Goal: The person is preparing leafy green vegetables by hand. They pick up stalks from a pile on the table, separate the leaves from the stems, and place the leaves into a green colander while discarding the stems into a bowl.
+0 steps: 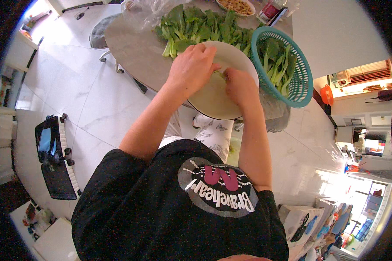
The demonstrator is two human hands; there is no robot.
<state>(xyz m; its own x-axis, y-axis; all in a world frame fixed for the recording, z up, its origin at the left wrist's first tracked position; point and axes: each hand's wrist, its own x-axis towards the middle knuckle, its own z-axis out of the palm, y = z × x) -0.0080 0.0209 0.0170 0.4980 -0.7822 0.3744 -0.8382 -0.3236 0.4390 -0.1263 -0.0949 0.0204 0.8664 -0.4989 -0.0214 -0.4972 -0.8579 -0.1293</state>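
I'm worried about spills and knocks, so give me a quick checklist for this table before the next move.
1. Green stem visible between left hand and right hand: ok.
2. Both hands gripping it firmly: cannot tell; curled fingers hide the contact.
3. White bowl open side up beneath the hands: ok.
4. Bowl fully supported by the table: cannot tell; its underside is hidden.
5. Space behind the bowl free: not ok; leafy greens crowd its far side.
6. Teal basket holding greens: ok.
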